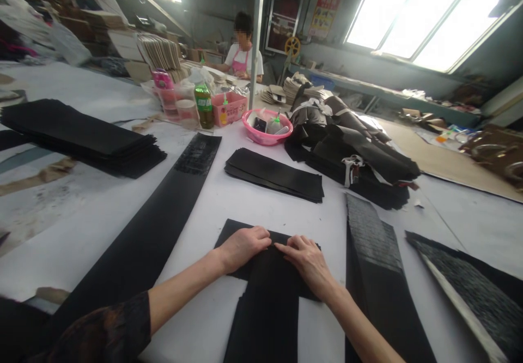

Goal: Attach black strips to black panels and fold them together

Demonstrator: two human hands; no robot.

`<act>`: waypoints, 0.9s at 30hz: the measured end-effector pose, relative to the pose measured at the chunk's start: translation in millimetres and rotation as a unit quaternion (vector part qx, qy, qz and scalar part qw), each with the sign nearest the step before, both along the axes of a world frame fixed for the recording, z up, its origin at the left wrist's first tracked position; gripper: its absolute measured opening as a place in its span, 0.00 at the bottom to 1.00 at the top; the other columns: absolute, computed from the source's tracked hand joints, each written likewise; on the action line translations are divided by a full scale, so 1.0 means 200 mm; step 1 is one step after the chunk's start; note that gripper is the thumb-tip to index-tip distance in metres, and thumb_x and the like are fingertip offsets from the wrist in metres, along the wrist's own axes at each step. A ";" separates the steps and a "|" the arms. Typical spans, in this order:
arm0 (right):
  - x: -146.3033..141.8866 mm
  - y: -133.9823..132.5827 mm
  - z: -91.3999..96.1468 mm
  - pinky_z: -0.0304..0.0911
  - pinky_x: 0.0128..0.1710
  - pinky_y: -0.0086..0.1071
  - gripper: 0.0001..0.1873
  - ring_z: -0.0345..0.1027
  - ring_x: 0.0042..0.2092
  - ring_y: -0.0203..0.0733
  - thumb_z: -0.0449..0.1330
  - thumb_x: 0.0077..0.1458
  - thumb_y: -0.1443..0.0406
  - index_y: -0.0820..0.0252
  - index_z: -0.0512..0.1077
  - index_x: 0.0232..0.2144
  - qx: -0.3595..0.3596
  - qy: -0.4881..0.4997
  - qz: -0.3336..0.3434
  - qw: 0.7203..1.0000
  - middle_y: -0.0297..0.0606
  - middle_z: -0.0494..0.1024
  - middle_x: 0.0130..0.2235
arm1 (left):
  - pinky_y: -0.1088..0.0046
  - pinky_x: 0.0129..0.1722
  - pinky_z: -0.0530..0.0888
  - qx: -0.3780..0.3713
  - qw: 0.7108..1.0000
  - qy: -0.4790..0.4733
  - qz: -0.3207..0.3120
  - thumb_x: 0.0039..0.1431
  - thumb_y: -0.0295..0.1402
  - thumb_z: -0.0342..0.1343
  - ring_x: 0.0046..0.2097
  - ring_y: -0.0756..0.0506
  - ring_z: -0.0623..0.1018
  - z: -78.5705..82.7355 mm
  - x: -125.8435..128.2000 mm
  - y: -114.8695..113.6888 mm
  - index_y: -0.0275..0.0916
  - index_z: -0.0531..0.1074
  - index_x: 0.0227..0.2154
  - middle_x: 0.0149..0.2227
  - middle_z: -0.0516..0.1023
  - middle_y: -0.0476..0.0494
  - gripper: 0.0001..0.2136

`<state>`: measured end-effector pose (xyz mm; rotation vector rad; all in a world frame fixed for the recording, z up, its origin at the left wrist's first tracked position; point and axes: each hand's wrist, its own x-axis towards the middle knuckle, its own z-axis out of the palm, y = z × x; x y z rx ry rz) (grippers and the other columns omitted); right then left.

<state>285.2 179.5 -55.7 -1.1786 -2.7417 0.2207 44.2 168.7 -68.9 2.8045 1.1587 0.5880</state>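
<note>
In front of me a long black strip of sheet material point(265, 319) runs away from me. Its far end lies over a black rectangular piece point(231, 235) set crosswise. At that far end my left hand point(245, 247) has its fingers bent and closed on the strip's edge. My right hand point(309, 262) meets it from the other side, thumb and index finger at the same edge, other fingers curled. The two hands' fingertips nearly touch. Beyond them lies a small stack of black pieces point(273, 175). What lies under the fingertips is hidden.
Long black strips lie left point(163, 210) and right point(376, 276). Farther out are a black stack point(81, 134), a pink basin point(267, 137), a green-labelled bottle point(203, 104) and a dark bundled pile point(351, 145). A co-worker point(243, 58) sits behind a metal post point(255, 41).
</note>
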 end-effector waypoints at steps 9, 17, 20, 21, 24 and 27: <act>0.00 0.01 0.00 0.59 0.39 0.34 0.22 0.64 0.40 0.40 0.57 0.62 0.67 0.38 0.66 0.55 0.006 -0.017 0.025 1.000 0.34 0.70 0.41 | 0.69 0.48 0.75 0.036 0.997 -0.006 -0.063 0.64 0.22 0.47 0.51 0.45 0.74 -0.03 -0.04 0.03 0.34 0.69 0.43 0.44 0.75 0.40 0.09; -0.01 0.02 0.04 0.59 0.38 0.33 0.26 0.64 0.40 0.39 0.57 0.61 0.69 0.38 0.62 0.58 0.009 -0.031 0.036 0.999 0.34 0.70 0.40 | 0.69 0.49 0.75 0.068 0.994 -0.001 -0.084 0.64 0.22 0.46 0.53 0.44 0.73 -0.06 -0.07 0.04 0.33 0.69 0.41 0.43 0.75 0.39 0.09; -0.01 0.02 0.04 0.59 0.39 0.34 0.29 0.63 0.40 0.40 0.56 0.62 0.70 0.36 0.58 0.60 0.009 -0.040 0.044 0.998 0.34 0.69 0.40 | 0.68 0.49 0.76 0.072 0.993 -0.008 -0.088 0.63 0.21 0.46 0.51 0.45 0.74 -0.05 -0.06 0.04 0.34 0.69 0.40 0.42 0.75 0.39 0.08; -0.01 0.02 0.04 0.59 0.40 0.34 0.30 0.63 0.40 0.40 0.56 0.62 0.71 0.36 0.58 0.60 0.007 -0.044 0.046 0.998 0.34 0.69 0.40 | 0.67 0.49 0.76 0.073 0.993 -0.010 -0.088 0.63 0.21 0.46 0.51 0.45 0.74 -0.05 -0.06 0.04 0.34 0.69 0.39 0.41 0.75 0.40 0.08; 0.00 0.02 0.03 0.58 0.40 0.34 0.31 0.62 0.41 0.40 0.56 0.61 0.72 0.35 0.57 0.60 0.004 -0.051 0.046 0.998 0.34 0.68 0.41 | 0.67 0.49 0.76 0.077 0.993 -0.004 -0.093 0.63 0.20 0.46 0.51 0.45 0.74 -0.04 -0.06 0.04 0.34 0.69 0.39 0.41 0.75 0.40 0.08; -0.01 0.02 0.04 0.58 0.40 0.34 0.31 0.62 0.40 0.40 0.57 0.61 0.72 0.36 0.58 0.60 0.009 -0.052 0.049 0.997 0.34 0.68 0.41 | 0.67 0.49 0.75 0.082 0.992 0.013 -0.100 0.62 0.19 0.46 0.51 0.44 0.74 -0.03 -0.06 0.04 0.33 0.69 0.40 0.41 0.75 0.39 0.09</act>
